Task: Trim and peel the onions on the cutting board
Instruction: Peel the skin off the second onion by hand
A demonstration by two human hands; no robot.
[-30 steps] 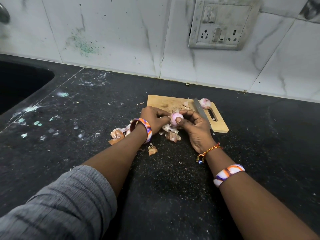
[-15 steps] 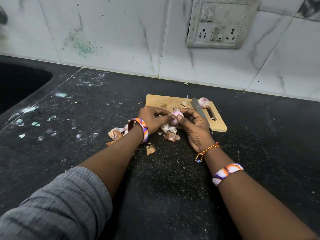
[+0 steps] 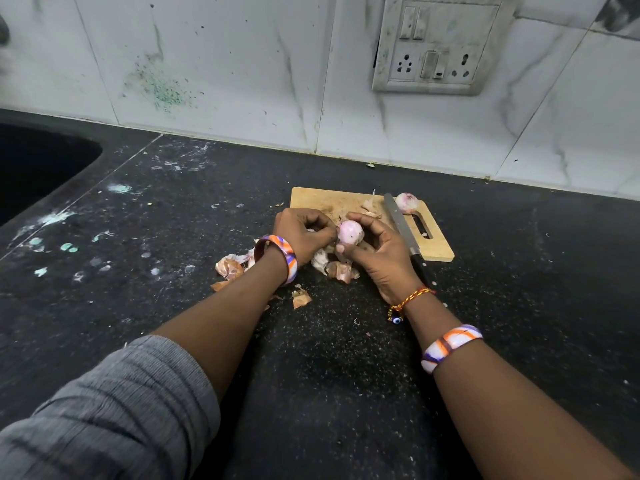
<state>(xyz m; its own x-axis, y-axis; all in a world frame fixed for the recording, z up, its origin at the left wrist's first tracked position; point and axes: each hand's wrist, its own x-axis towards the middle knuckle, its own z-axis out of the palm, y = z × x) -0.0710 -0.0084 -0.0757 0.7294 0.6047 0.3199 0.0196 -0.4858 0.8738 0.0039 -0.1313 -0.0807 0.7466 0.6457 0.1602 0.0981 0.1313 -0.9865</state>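
Held onion: a small pale pink-white peeled onion [image 3: 349, 232] sat at centre frame, over the near edge of the light wooden cutting board [image 3: 438, 245].
Right hand: the right hand [image 3: 379, 252] cupped that onion, fingers and thumb curled round it.
Left hand: the left hand [image 3: 303, 235] had its fingertips pinched together at the onion's left side, apparently on a shred of skin; the shred itself was too small to make out.
Second onion: another small pinkish onion [image 3: 407, 202] lay on the board's far right, just beside the tip of the steel-bladed, dark-handled knife [image 3: 401, 225].
Peelings: papery brown-and-white onion skins [image 3: 230, 266] lay on the black speckled counter [image 3: 173, 220] below the hands.
Doing it well: probably best to keep the right hand steady, draw the skin away in one strip from the trimmed end, and turn the onion to check for leftover patches.
Writing: none readable; the grimy white switch-and-socket plate [image 3: 436, 46] at upper right showed no legible marking.
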